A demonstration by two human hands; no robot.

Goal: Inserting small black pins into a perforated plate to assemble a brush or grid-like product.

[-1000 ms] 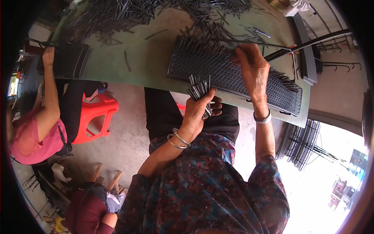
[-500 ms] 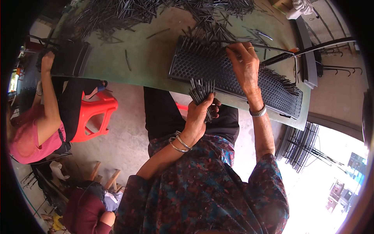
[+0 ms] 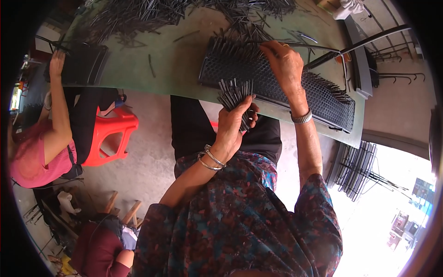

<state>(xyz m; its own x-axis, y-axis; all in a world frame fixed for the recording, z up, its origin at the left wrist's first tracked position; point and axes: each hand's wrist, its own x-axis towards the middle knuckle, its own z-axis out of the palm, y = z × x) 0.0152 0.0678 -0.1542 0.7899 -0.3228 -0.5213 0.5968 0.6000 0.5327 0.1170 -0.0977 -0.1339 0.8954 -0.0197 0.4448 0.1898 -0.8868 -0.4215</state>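
Note:
My left hand is closed round a bundle of thin dark rods in front of the table's near edge, their ends fanned out above the thumb. My right hand reaches over a long black board full of round holes, thumb and forefinger pinched together at its far side. Whatever lies between those fingertips is too small to make out. Rods stand upright in the holes along the far left, and another row stands along the far right.
A large heap of loose rods covers the far side of the green tabletop. A black metal bar frame crosses the right end. At left a co-worker's hand is near another dark board; a red stool stands below.
My right hand has shifted a little left along the board's far side, beside the standing rods. My left hand keeps the bundle. The whole view has tilted slightly.

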